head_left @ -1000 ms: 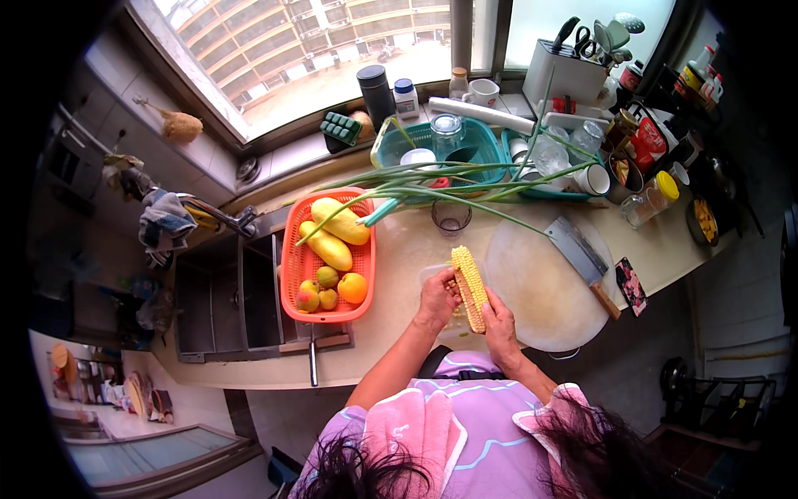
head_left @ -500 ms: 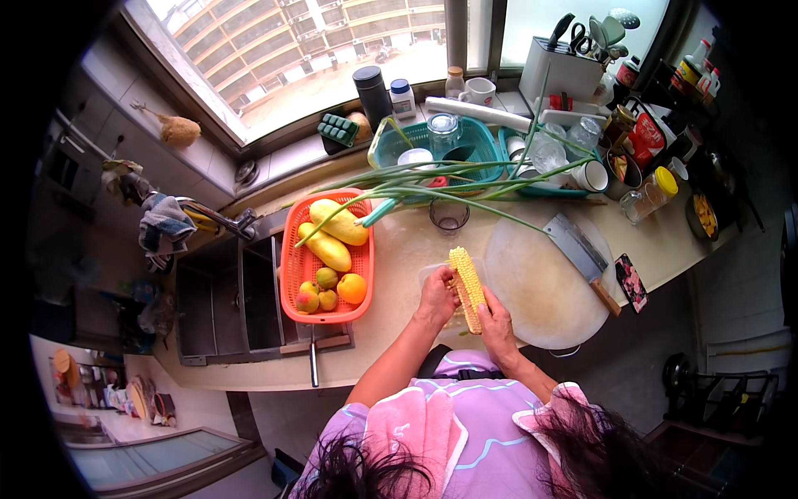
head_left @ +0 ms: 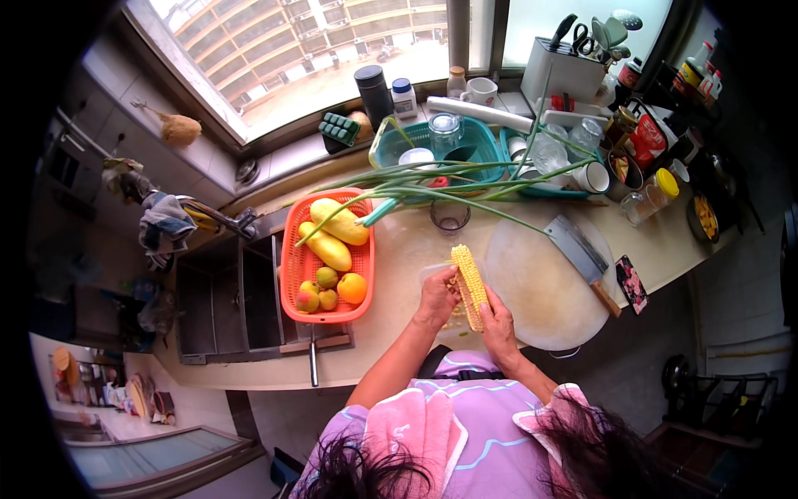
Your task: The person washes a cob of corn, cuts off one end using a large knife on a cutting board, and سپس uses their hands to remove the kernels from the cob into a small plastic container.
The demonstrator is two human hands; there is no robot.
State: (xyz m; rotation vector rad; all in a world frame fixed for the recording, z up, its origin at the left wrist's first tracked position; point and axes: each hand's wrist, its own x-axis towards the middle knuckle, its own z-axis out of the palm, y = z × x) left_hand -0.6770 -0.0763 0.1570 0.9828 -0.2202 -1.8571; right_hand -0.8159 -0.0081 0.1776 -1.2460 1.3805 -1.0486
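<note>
A yellow corn cob (head_left: 470, 279) stands tilted in front of me, its top pointing away from my body. My right hand (head_left: 499, 323) is closed round its lower end, thumb along the kernels. On the cob's left side, the curled fingers of my left hand (head_left: 438, 297) press against the kernels; their tips are partly hidden. Below both hands sits a clear shallow container (head_left: 428, 271) with some yellow and green bits in it, mostly covered by the hands and cob.
At left, an orange basket (head_left: 287, 279) of fruit sits by the sink (head_left: 208, 303). A cleaver (head_left: 577, 246) lies on the round cutting board (head_left: 532, 291) at right, beside a phone (head_left: 632, 283). Beyond the hands stand a glass (head_left: 450, 218), long green onions (head_left: 465, 176) and teal dish baskets (head_left: 478, 137).
The corn cob has shifted very slightly, its top a touch farther away and to the right. Both hands stay on it.
</note>
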